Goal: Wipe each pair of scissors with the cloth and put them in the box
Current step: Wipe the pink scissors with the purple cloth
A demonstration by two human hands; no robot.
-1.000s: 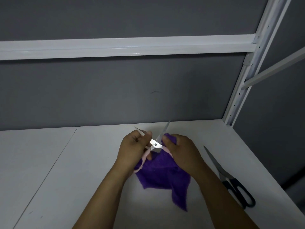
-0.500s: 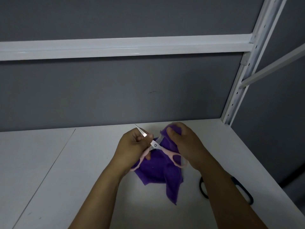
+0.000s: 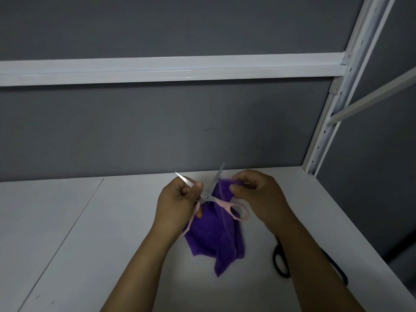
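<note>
Change: right hand (image 3: 258,194) has drawn the cloth (image 3: 216,235) back, baring the blade tip
Left hand (image 3: 177,201): clamped on pink scissors (image 3: 207,195), blades spread
Right hand: pinching cloth beside far blade
Table (image 3: 90,244): black scissors (image 3: 280,262) beside right forearm; box unseen
Risk: open edges could nick fingers or snag cloth on a hasty stroke

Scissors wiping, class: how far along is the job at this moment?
Done: nothing visibly finished; no box is in view. In hand: the left hand holds the opened pink scissors while the right hand pinches the purple cloth beside one blade. Left: the black-handled scissors lying on the white table, then boxing both pairs.
</note>
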